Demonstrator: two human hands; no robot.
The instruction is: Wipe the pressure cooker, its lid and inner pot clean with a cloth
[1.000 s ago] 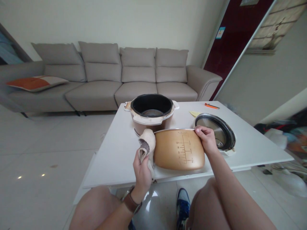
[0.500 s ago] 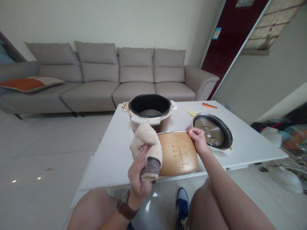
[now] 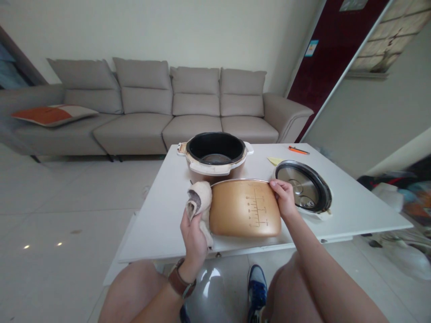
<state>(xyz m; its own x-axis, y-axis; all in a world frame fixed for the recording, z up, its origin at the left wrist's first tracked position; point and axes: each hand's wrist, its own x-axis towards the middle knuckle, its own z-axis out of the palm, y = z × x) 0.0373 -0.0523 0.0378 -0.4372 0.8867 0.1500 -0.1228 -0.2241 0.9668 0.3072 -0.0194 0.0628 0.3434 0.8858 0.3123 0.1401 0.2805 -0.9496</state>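
A gold inner pot [image 3: 235,208] with level marks on its side is held at the table's front edge. My right hand [image 3: 283,197] grips its rim at the upper right, thumb outside. On the pot's left side, my left hand [image 3: 195,240] clasps a bunched beige cloth [image 3: 204,197] with a grey patch, which lies against the wall of the pot. Just behind stands the rice cooker body [image 3: 210,169], open at the top with a black inside. To the right lies the cooker's lid [image 3: 298,184], its metal inner face up.
The white table [image 3: 156,215] carries an orange utility knife [image 3: 298,150] at its far right and a yellow piece [image 3: 275,160] behind the lid. A grey sofa [image 3: 193,128] stands beyond. Bags and clutter [image 3: 409,246] lie on the floor at right.
My left hand with the cloth has moved from the pot's front face to its left side, uncovering more gold surface. The right hand keeps its hold on the rim.
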